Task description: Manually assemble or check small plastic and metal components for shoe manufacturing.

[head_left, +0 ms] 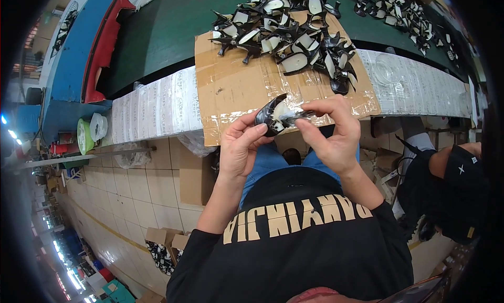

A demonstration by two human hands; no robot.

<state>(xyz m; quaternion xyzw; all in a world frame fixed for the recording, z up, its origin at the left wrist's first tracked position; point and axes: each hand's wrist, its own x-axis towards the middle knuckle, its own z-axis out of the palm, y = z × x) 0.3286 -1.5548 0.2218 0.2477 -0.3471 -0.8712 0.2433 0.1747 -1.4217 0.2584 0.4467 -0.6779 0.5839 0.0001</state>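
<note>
My left hand (240, 144) grips a glossy black shoe heel (266, 117) between thumb and fingers, its cream-coloured seat turned toward my other hand. Thumb and forefinger of my right hand (336, 137) are pinched at the heel's right side around a small dark, shiny piece; blur hides what it is. Both hands are just above the near part of a flattened cardboard sheet (226, 101). On the sheet's far part, beyond my hands, lies a heap of similar black heels (295, 62) with cream seats, jumbled in all directions.
Beneath the cardboard runs a green conveyor belt (157, 38), with more heels (401, 14) at the far right. A blue machine housing (65, 66) with a red flap (102, 56) stands left. Another person's dark sleeve (459, 169) shows at right. An open carton (163, 237) of heels sits on the floor.
</note>
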